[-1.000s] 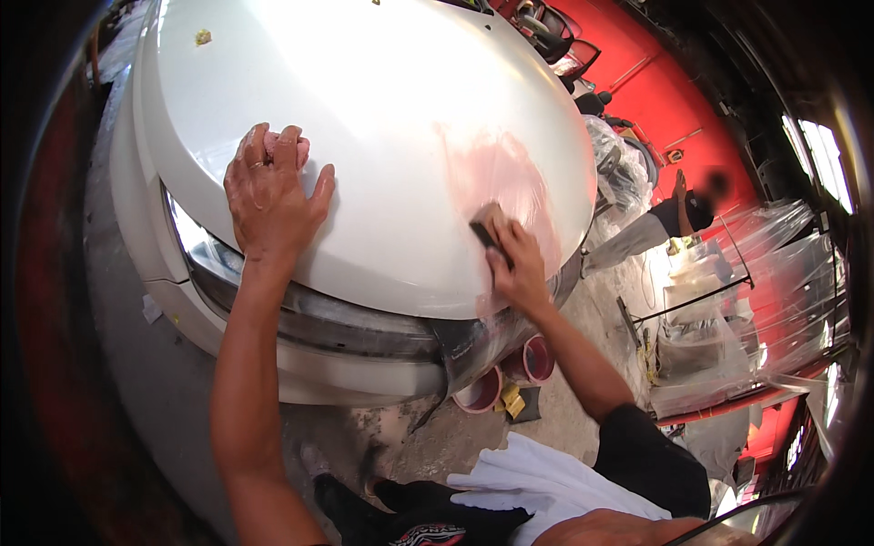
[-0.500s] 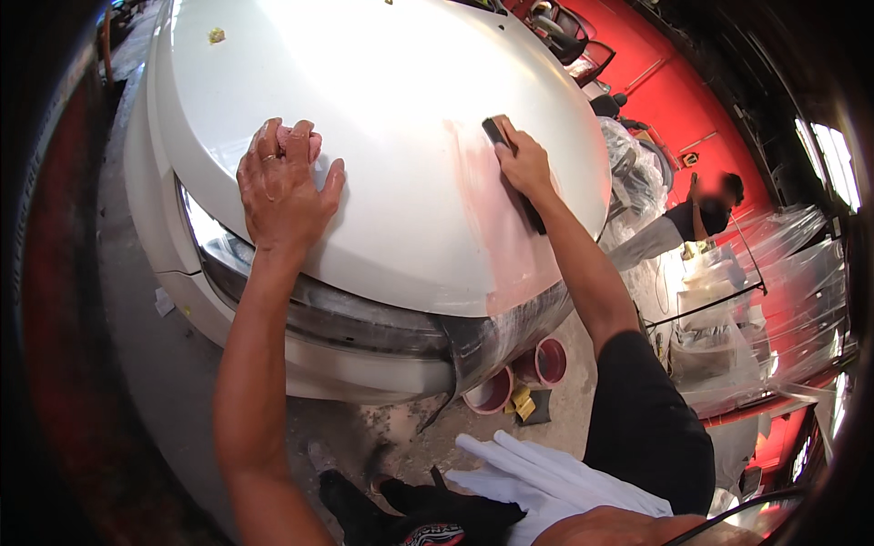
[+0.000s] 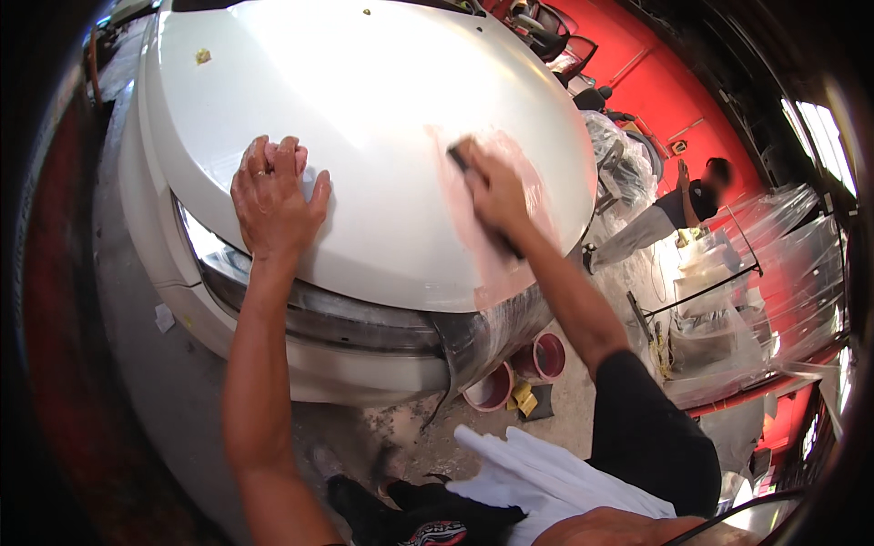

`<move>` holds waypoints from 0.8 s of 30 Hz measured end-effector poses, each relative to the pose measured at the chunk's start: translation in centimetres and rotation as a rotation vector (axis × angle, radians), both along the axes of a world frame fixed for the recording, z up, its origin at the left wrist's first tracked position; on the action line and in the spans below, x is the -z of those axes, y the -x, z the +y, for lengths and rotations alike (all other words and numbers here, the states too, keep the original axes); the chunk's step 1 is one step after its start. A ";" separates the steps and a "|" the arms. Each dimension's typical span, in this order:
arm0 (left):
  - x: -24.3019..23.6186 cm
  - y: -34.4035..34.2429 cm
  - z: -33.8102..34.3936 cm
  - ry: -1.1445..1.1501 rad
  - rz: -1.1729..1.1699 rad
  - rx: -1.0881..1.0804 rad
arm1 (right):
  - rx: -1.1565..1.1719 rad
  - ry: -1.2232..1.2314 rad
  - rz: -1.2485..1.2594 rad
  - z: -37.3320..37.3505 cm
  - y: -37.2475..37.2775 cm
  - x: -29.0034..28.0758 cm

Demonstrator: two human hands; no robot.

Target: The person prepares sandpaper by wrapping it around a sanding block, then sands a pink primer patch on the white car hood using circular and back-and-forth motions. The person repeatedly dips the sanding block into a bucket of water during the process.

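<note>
A white car hood [image 3: 364, 173] spreads out in front of me. My left hand [image 3: 276, 207] rests on its left part, fingers bent over a wet pink lump that looks like a sponge [image 3: 299, 158]. Farther right, my right hand [image 3: 497, 193] grips a long dark sanding block [image 3: 458, 157], laid slantwise on the hood; the hand and forearm hide much of the block. Around and under it lies a smeared pink patch of filler [image 3: 531, 173], running down to the hood's front edge. My right hand is slightly blurred.
Below the bumper [image 3: 364, 371], two reddish buckets [image 3: 547, 356] stand on the floor beside yellow pieces [image 3: 522, 398]. A headlight [image 3: 205, 238] is at the left. Another person [image 3: 692, 202] stands at the right, near plastic sheeting [image 3: 792, 273] and a red wall [image 3: 674, 100].
My right hand has moved left with the sanding block, baring more of the pink patch on its right. My left hand stays over the sponge. The person at the right has shifted.
</note>
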State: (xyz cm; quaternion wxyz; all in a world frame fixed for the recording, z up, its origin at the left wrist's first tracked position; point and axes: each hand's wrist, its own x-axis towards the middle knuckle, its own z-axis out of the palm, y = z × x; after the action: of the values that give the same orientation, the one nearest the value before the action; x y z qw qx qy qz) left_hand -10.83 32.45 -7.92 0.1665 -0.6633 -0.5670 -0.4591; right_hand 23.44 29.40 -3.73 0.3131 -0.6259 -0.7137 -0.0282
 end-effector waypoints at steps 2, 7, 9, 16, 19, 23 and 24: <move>-0.2 1.5 -0.1 0.005 0.033 -0.028 | -0.060 -0.120 -0.099 -6.4 3.1 3.6; -0.3 -1.6 -0.6 0.014 -0.020 0.048 | 0.230 0.003 -0.185 3.0 -6.3 -1.9; 0.0 -2.4 -0.8 0.047 -0.053 0.073 | 0.253 0.064 -0.118 4.8 -7.8 -2.4; -1.0 2.1 -0.2 0.004 0.016 0.004 | -0.159 -0.150 -0.192 -5.8 0.5 3.8; -0.2 -2.2 -0.9 0.062 -0.028 0.100 | 0.461 0.073 -0.282 4.0 -12.6 -1.5; -0.2 0.0 -0.3 0.054 0.015 0.022 | 0.160 0.008 -0.120 0.5 -8.5 1.1; -0.4 1.4 -0.1 0.031 0.041 0.000 | 0.053 -0.041 -0.139 -3.5 -5.1 3.2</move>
State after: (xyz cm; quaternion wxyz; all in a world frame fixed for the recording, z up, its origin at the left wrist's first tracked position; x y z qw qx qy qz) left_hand -12.18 32.34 -7.50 0.1678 -0.6750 -0.5705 -0.4367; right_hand 28.52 25.92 -6.94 0.2745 -0.6347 -0.7162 -0.0944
